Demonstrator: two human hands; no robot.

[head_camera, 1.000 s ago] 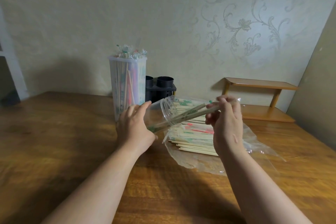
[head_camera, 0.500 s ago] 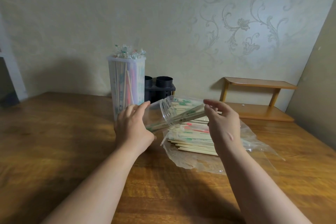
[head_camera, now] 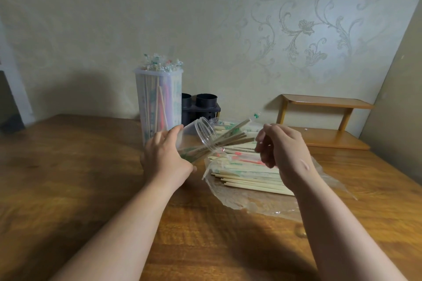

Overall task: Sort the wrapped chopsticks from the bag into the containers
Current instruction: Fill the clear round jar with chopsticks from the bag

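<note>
Right hand (head_camera: 283,155) now off up-right-slanting chopsticks (head_camera: 230,138), loose, empty; left hand (head_camera: 164,157) around tilted jar (head_camera: 201,131).

Dim, soft indoor light, greenish cast. Source up-right: container (head_camera: 158,98) throws a broad shadow left onto wall (head_camera: 91,89), arms (head_camera: 127,223) shade the table (head_camera: 57,178) to their left. Warm sheen on table centre, small glints on jar (head_camera: 205,134) and bag (head_camera: 251,203). Slight motion blur on right hand (head_camera: 283,155). Edges bowed by wide-angle.

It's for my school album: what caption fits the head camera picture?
Left hand holds a tilted clear jar of wrapped chopsticks; right hand hovers above the bag.
</note>
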